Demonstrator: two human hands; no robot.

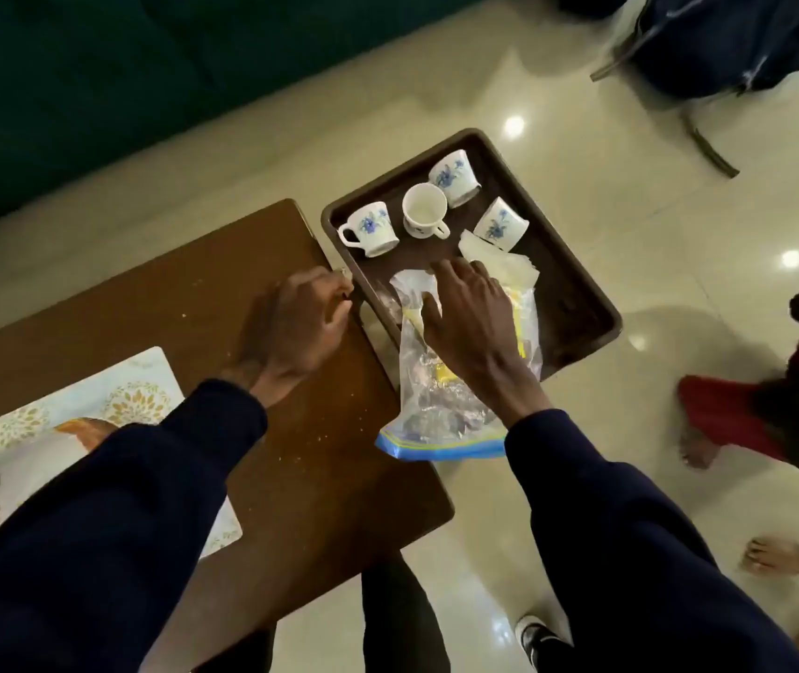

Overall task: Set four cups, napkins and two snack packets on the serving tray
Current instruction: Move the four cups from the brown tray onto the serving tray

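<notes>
Four cups (pixel 424 206) and napkins (pixel 499 259) sit on the far half of the tray (pixel 577 303). Your right hand (pixel 470 323) lies open, flat on the clear snack bag (pixel 436 405) at its near edge. Your left hand (pixel 295 327) pinches the tray's left rim. Judged nearly done; packets hard to count.

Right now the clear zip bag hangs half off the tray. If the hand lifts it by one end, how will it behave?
The clear zip bag is thin crinkled film, so it will probably sag and fold rather than hold shape. Its contents look loose and may slide toward the blue zip end. Only the right hand pins it on the tray, with that end overhanging, so it could slip off once released.
</notes>
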